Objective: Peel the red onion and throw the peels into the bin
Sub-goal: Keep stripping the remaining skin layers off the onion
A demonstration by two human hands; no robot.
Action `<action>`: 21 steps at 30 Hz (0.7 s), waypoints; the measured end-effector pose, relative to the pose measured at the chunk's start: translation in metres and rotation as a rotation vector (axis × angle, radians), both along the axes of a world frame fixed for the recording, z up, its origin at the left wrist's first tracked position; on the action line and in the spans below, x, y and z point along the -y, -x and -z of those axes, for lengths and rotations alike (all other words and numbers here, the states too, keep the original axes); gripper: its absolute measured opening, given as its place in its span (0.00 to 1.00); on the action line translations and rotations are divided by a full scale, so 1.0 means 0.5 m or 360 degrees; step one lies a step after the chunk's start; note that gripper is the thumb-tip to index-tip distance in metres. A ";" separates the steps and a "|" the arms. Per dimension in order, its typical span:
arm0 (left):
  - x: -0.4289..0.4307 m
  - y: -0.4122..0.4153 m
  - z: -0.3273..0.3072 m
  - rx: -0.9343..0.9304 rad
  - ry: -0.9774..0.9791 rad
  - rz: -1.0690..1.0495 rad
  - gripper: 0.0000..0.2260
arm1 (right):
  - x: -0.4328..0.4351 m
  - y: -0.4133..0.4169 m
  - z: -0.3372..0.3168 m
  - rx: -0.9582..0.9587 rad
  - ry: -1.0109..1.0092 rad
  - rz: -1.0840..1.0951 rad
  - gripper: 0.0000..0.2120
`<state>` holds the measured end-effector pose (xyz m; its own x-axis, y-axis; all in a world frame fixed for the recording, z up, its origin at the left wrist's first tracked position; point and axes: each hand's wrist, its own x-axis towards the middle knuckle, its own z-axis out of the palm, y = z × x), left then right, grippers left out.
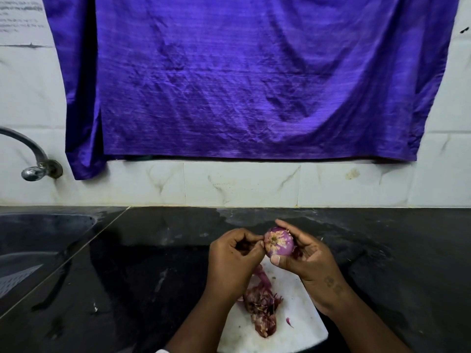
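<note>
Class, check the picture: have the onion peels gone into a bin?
No, the peels lie heaped on the white board, and no bin is in view.

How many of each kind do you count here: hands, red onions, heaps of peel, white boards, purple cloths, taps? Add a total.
Hands: 2, the left hand and the right hand
Red onion: 1
Heap of peel: 1
White board: 1
Purple cloth: 1
Tap: 1
Total: 7
</note>
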<state>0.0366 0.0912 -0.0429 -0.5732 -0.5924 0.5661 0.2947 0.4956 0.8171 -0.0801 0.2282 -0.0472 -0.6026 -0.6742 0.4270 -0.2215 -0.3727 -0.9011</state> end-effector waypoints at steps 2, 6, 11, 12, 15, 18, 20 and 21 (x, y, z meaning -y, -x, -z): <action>-0.001 -0.001 0.000 0.0014 0.0001 -0.0006 0.06 | -0.001 -0.001 0.000 0.0006 0.0000 0.0002 0.35; -0.007 -0.002 -0.002 0.0020 -0.0059 -0.0006 0.06 | 0.000 -0.002 -0.001 0.0028 0.0014 0.0002 0.35; -0.012 -0.004 -0.007 0.0059 -0.0119 0.0031 0.09 | 0.001 -0.001 0.000 0.0043 0.0016 -0.0026 0.34; -0.013 -0.004 -0.007 0.0074 -0.0107 0.0037 0.09 | 0.001 -0.001 -0.001 0.0042 0.0013 -0.0031 0.34; -0.013 -0.005 -0.008 0.0089 -0.0126 0.0052 0.08 | -0.001 -0.002 -0.002 0.0030 0.0001 -0.0044 0.34; -0.013 -0.007 -0.010 0.0083 -0.0125 0.0062 0.07 | -0.003 -0.002 -0.002 0.0025 -0.0005 -0.0068 0.34; -0.012 -0.007 -0.010 0.0078 -0.0114 0.0054 0.06 | -0.003 -0.001 -0.001 0.0034 -0.0009 -0.0076 0.34; -0.010 -0.007 -0.010 0.0074 -0.0107 0.0038 0.06 | -0.003 -0.001 -0.001 0.0040 -0.0009 -0.0080 0.34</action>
<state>0.0399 0.0964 -0.0380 -0.6126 -0.6140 0.4977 0.2666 0.4323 0.8614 -0.0796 0.2297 -0.0468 -0.5787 -0.7060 0.4082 -0.1798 -0.3778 -0.9083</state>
